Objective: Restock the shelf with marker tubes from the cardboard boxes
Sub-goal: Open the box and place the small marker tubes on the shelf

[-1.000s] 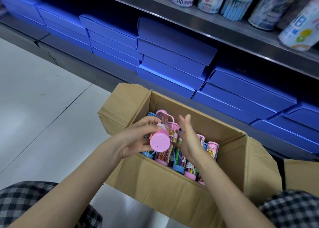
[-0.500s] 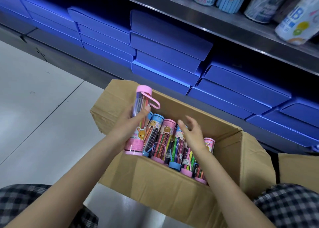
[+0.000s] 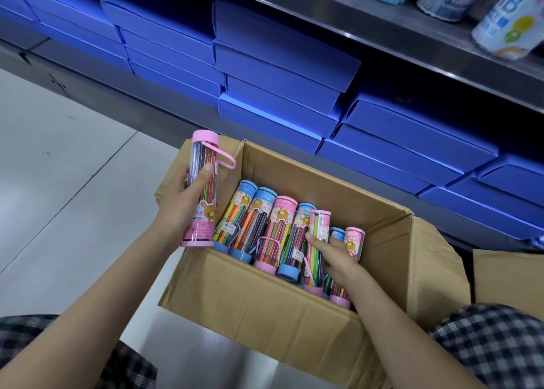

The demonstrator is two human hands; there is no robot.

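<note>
Open brown cardboard box [image 3: 265,312] on the floor, flaps up. Inside: clear marker tubes [image 3: 273,229] with pink or blue caps, lying side by side, leaning toward 12 o'clock. Count in box: 7 visible, 4 blue-capped, 3 pink-capped; more may be hidden under the right forearm.

Left hand [image 3: 179,203] grips one pink-capped clear marker tube with a loop strap [image 3: 201,194], fingers and thumb wrapped round the barrel, upright, outside the box at its 9 o'clock edge. Right hand [image 3: 332,256] is down in the box, fingers curled round a pink-capped tube [image 3: 316,241] at 3 o'clock in the row, tilted up above its neighbours.

Versus half a second ago: left-hand tube has gone further left, clear of the box; right hand was spread above the row, now closed on a tube.

Blue flat folder boxes [image 3: 282,94] stacked on the lower shelf at 12 o'clock. Second cardboard box [image 3: 509,276] partly in view at 3 o'clock.
</note>
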